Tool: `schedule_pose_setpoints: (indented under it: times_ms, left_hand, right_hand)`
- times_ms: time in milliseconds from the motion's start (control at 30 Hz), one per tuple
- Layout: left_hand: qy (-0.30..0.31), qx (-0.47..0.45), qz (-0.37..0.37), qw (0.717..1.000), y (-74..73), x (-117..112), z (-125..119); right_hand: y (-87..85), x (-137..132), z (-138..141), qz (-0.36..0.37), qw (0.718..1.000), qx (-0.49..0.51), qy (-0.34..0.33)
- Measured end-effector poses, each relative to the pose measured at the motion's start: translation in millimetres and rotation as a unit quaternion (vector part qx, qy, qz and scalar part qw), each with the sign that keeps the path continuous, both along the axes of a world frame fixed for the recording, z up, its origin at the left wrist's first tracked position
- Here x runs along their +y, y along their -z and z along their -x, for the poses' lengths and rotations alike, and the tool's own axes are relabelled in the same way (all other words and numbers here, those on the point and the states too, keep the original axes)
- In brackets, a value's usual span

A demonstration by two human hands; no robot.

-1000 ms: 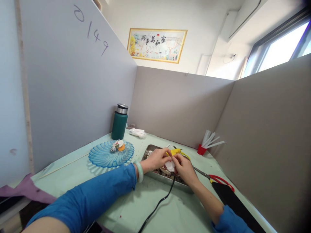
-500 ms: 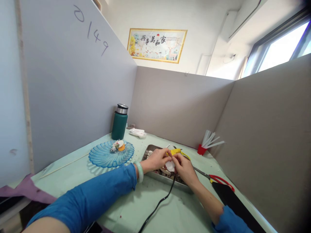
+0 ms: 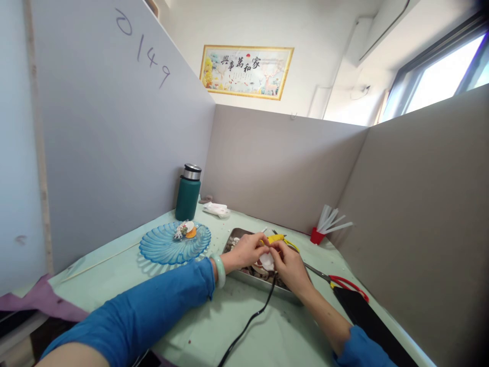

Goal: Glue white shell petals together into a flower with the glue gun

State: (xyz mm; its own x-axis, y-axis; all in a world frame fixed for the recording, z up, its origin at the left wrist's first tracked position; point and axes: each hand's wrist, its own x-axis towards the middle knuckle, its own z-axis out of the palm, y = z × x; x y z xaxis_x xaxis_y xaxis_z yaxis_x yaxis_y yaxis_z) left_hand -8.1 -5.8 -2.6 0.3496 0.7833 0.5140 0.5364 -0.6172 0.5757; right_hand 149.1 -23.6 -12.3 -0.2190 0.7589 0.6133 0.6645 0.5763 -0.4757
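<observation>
Above a metal tray (image 3: 250, 281) of shells and small pieces, my left hand (image 3: 249, 251) and my right hand (image 3: 289, 266) meet at the fingertips. Both are closed in a pinch, and whatever sits between the fingers is too small and too covered to name. A white shell-like piece (image 3: 267, 262) shows just under the fingertips; I cannot tell if it is held or lies in the tray. Right behind the hands is a yellow tool (image 3: 275, 238), perhaps a glue gun, partly hidden. A black cord (image 3: 250, 322) runs from the tray toward me.
At left, a blue scalloped plate (image 3: 158, 244) carries a small shell cluster (image 3: 186, 230). Behind it stands a green bottle (image 3: 188, 196). Red-handled scissors (image 3: 349, 285) lie right of the tray, near a red cup (image 3: 317, 236) of white sticks. Grey partitions (image 3: 282, 158) enclose the table.
</observation>
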Motion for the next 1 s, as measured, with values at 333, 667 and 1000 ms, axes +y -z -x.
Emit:
schedule_pose_setpoints:
  times_ms: [333, 667, 1000]
  left_hand:
    - [0.003, 0.000, 0.000, 1.000, 1.4, 1.0, 0.5]
    - [-0.004, 0.015, -0.006, 1.000, 1.2, 0.8, 0.4]
    - [-0.002, 0.016, -0.013, 1.000, 1.2, 1.3, 0.9]
  right_hand:
    - [-1.5, -1.0, 0.3, -0.009, 1.000, -0.010, 0.000]
    - [-0.8, -0.1, -0.5, -0.009, 1.000, -0.020, 0.002]
    - [-1.6, -1.0, -0.5, -0.009, 1.000, -0.025, 0.002]
